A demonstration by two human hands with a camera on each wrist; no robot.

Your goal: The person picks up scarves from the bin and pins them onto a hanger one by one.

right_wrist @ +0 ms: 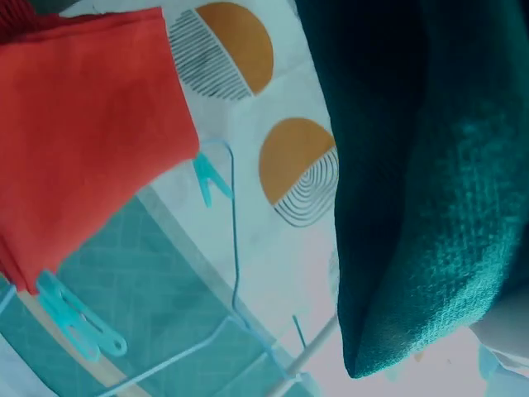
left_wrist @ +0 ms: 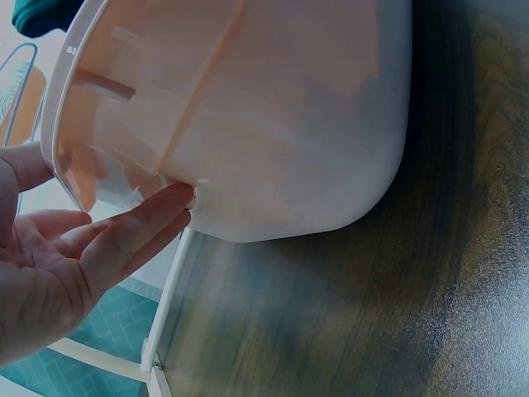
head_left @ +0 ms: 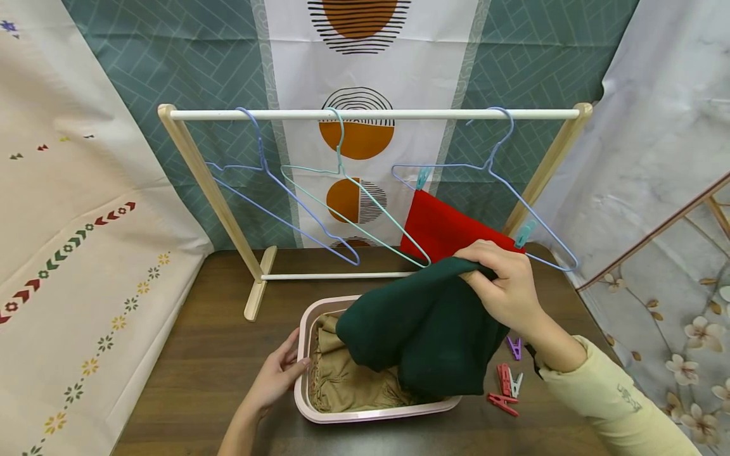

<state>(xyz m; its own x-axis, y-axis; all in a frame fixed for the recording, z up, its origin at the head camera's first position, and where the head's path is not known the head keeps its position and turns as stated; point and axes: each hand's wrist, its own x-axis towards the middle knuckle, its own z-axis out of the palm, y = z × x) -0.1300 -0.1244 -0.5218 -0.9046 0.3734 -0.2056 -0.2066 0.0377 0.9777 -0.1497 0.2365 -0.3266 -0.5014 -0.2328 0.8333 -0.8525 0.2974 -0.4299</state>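
My right hand pinches the upper edge of a dark green cloth and holds it up over a pale pink plastic basin. The cloth fills the right side of the right wrist view, where that hand is hidden. Folds of it hang into the basin, above a tan fringed cloth. At the basin's left end, my left hand grips the side, thumb at the rim and fingers along the outer wall; the left wrist view shows these fingers against the basin.
Behind the basin stands a rack with a white rail, bearing a blue hanger, a mint hanger and another blue hanger with a red cloth clipped on. Several clothespins lie right of the basin.
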